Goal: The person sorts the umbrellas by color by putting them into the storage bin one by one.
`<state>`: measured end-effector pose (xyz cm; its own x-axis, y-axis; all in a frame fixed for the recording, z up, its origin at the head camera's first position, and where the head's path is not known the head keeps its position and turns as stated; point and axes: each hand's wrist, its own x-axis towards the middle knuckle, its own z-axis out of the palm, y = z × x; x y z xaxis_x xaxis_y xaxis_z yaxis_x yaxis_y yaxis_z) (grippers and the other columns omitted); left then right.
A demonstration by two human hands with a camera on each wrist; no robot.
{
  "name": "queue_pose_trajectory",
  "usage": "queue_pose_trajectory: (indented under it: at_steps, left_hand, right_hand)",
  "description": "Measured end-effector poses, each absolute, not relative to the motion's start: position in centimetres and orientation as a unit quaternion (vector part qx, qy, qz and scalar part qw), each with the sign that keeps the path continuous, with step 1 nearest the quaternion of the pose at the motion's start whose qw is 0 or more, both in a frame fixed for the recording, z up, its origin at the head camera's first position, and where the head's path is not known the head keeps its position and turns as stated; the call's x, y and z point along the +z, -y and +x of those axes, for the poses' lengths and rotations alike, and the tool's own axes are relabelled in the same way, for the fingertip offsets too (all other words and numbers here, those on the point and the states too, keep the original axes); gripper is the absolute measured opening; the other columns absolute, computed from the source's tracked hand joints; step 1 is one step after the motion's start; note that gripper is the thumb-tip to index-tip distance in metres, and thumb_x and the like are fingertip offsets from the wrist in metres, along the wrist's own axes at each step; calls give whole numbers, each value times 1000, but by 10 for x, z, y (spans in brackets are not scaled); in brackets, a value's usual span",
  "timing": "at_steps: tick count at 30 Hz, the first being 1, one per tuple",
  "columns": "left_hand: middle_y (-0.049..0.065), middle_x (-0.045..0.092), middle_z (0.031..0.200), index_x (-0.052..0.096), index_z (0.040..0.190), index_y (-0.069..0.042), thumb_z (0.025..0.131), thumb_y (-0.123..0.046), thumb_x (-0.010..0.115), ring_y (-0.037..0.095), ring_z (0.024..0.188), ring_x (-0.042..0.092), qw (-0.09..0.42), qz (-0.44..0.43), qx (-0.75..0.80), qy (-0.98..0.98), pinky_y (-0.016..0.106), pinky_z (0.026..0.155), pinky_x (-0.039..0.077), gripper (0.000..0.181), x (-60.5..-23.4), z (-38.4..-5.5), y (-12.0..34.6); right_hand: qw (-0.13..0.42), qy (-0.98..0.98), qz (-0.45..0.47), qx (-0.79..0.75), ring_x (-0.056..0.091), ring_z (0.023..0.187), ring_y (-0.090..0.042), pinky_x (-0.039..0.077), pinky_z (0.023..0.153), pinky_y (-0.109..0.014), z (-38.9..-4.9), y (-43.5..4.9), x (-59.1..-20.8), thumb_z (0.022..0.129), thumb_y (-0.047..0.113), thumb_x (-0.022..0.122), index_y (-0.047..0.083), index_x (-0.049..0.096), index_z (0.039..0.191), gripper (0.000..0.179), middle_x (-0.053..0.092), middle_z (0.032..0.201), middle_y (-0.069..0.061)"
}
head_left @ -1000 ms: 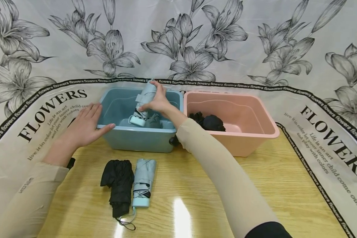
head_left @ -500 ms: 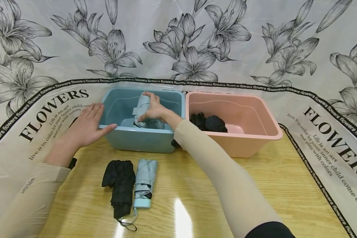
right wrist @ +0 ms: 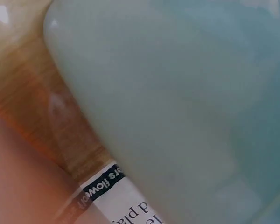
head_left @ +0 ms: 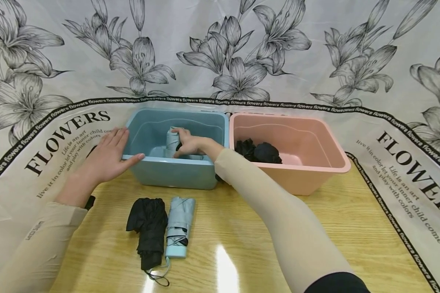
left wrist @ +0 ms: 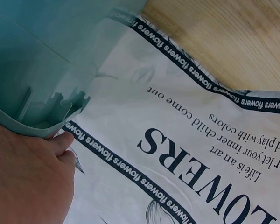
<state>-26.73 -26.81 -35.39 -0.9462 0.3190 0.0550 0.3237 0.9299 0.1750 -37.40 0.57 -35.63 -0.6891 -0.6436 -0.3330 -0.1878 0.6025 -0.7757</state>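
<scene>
Nearest to the camera, two beige sleeves reach forward over the yellowish wooden bench; the right one ends in a black part at the lower edge. On the bench, between the two arms, lie a black umbrella and, just beside it on the right, a pale blue umbrella. Both are folded, with their cords towards the camera.

Behind them stands the blue bin. The left hand is at its left side and touches the rim; its fingers are straight, and the thumb is spread away from them, towards the front corner. In the left wrist view also, this hand is beside the rim.

The right hand is inside the blue bin and pinches a folded light blue umbrella between thumb and fingers. The upper part of this umbrella is visible in the bin (whether its lower end touches the bottom, I cannot tell, because the front wall hides it). The right wrist view gives mostly a blurred bin wall.

To the right, near the blue bin, stands the pink bin, with dark bundles in its left part. Farthest away hangs a whitish cloth with drawn flowers and a black lettered band.
</scene>
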Motion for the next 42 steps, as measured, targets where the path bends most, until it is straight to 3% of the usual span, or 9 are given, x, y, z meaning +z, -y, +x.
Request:
queue_pose_trajectory:
  at_steps: [6, 9, 12, 19, 25, 34, 42]
  left_hand:
    - [31, 4, 170, 4, 163, 9, 104, -64, 44, 49, 157, -1, 11, -165, -95, 982, 63, 127, 2, 102, -352, -267, 266]
    - [30, 3, 170, 5, 162, 9, 104, -64, 44, 49, 157, -1, 11, -166, -94, 982, 63, 127, 2, 102, -352, -267, 265]
    - [30, 3, 170, 5, 162, 9, 104, -64, 44, 49, 157, -1, 14, -169, -94, 981, 64, 127, 3, 101, -352, -267, 264]
    - [31, 3, 170, 5, 162, 10, 105, -63, 44, 50, 157, 0, 14, -170, -99, 980, 64, 126, 3, 101, -352, -265, 262]
    - [32, 5, 170, 6, 162, 10, 105, -64, 44, 51, 156, 2, 16, -169, -96, 981, 64, 126, 3, 101, -355, -266, 263]
    - [33, 6, 169, 5, 162, 10, 104, -65, 43, 51, 156, 1, 16, -165, -99, 981, 65, 126, 2, 102, -354, -266, 265]
    - [34, 5, 169, 4, 162, 11, 105, -66, 40, 52, 156, -1, 13, -166, -89, 982, 65, 126, 2, 102, -354, -267, 266]
  right_hand:
    - [335, -848, -250, -326, -13, 161, -24, 16, 129, -50, -374, -10, -355, 103, 21, 66, 22, -3, 169, 96, -17, 174, -5]
    - [352, -845, -261, -305, -12, 161, -23, 15, 129, -50, -372, -10, -355, 105, 22, 62, 22, -6, 169, 93, -15, 175, -2]
    - [367, -840, -264, -300, -5, 162, -24, 19, 129, -49, -371, -10, -356, 108, 21, 57, 22, -6, 169, 87, -11, 176, -2]
    - [358, -828, -254, -349, 19, 159, -29, 44, 115, -47, -366, -12, -354, 106, 22, 61, 21, 0, 170, 88, -2, 176, -4]
    - [286, -843, -269, -367, 39, 150, -31, 48, 110, -49, -359, -19, -344, 105, 28, 64, 19, 10, 170, 85, 12, 175, -8]
    - [148, -869, -329, -338, 52, 140, -28, 50, 108, -42, -337, -36, -326, 106, 34, 62, 19, 21, 168, 76, 25, 171, -9]
    - [19, -878, -356, -319, 41, 148, -25, 40, 118, -48, -307, -57, -313, 106, 45, 58, 21, 27, 167, 73, 25, 171, -4]
